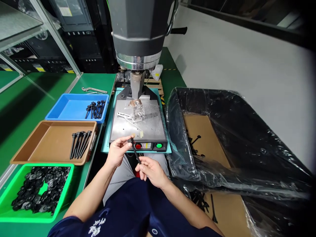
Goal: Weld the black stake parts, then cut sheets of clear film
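Observation:
Between my two hands, over my lap, I hold a slim black rod-like part [135, 152] with a wider round head. My left hand [119, 150] pinches the head end, and my right hand [150, 169] grips the lower end with thumb and fingers. Just beyond is the front of a bench press machine, with a red button [138, 145] and a green button [159, 145]. Its metal bed [150, 126] carries a clear fixture [139, 112] beneath the pointed press horn [137, 85].
At left stand a blue tray [66, 107] and a brown tray [49, 138], both holding black rod parts, and a green tray [70, 179] of small black rings. A wrench [95, 90] lies behind them. On the right, plastic-lined boxes [207, 138] contain more black rods.

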Action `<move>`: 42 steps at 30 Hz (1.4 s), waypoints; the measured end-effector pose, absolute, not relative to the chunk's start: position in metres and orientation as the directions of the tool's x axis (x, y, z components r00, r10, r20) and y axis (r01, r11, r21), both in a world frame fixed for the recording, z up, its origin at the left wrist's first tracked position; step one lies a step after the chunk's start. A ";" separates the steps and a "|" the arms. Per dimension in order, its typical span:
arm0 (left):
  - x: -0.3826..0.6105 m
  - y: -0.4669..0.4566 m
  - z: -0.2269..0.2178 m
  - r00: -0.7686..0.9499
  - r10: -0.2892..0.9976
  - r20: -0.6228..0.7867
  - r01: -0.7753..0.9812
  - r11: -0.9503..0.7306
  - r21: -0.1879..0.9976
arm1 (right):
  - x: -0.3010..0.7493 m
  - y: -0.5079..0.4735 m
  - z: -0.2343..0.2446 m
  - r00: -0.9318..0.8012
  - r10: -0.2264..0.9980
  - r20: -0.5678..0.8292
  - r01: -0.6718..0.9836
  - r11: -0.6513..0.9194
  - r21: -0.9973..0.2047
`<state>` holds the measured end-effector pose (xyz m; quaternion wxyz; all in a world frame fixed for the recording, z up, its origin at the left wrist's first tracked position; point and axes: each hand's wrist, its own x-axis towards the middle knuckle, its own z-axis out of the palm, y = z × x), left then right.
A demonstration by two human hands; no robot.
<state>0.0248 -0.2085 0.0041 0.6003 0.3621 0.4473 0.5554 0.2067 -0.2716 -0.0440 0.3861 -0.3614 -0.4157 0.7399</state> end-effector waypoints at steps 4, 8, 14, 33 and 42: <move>0.028 -0.208 0.001 -0.011 0.996 -0.093 -0.174 0.090 0.981 | 0.208 -0.267 -0.048 -0.478 0.855 -0.202 -0.276 -0.365 -0.889; 0.038 -0.209 0.000 0.049 0.999 -0.019 -0.031 0.021 0.999 | 0.208 -0.256 -0.049 -0.427 0.885 -0.186 -0.430 -0.379 -0.819; 0.059 -0.212 -0.017 0.248 0.969 -0.013 0.155 -0.027 0.988 | 0.206 -0.237 -0.050 -0.278 0.926 -0.256 -0.612 -0.376 -0.696; -0.018 -0.023 -0.012 -0.100 0.993 0.066 0.336 -0.028 0.941 | 0.206 -0.227 -0.069 -0.288 0.846 -0.448 -0.408 -0.532 -0.742; -0.005 -0.022 0.019 0.174 0.982 -0.071 0.201 0.035 0.979 | 0.178 -0.194 -0.072 -0.382 0.841 -0.384 -0.308 -0.508 -0.804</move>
